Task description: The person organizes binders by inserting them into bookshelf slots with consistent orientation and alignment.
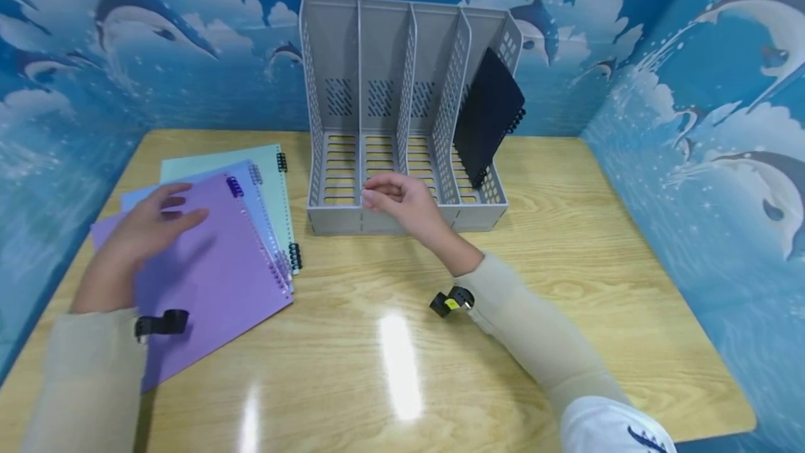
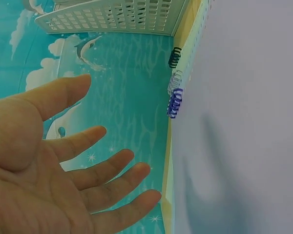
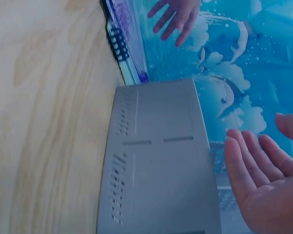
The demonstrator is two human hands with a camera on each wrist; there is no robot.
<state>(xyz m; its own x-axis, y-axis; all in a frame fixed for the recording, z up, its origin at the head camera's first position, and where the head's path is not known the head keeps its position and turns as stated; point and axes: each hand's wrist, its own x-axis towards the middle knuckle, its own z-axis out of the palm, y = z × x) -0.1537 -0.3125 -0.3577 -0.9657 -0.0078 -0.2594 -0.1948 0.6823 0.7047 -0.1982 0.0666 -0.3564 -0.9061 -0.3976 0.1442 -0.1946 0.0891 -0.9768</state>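
Note:
A purple spiral notebook (image 1: 220, 292) lies on top of a blue notebook (image 1: 263, 219) and a mint-green notebook (image 1: 267, 165), fanned out at the left. My left hand (image 1: 147, 229) hovers over the purple cover, fingers spread and holding nothing; the left wrist view shows the palm (image 2: 34, 175) bare. At the back stands a grey file organizer (image 1: 402, 224) with slatted compartments. A black spiral notebook (image 1: 490, 114) leans in its rightmost compartment. Just before the organizer's front wall is my right hand (image 1: 409, 208), fingers loosely bent; its palm (image 3: 273, 195) is bare in the right wrist view.
The wooden table (image 1: 352, 341) has a rounded front right corner. Dolphin-printed walls (image 1: 214, 82) enclose its back and sides. Both wrists carry black straps (image 1: 160, 324). The organizer's other compartments (image 1: 339, 166) hold nothing visible.

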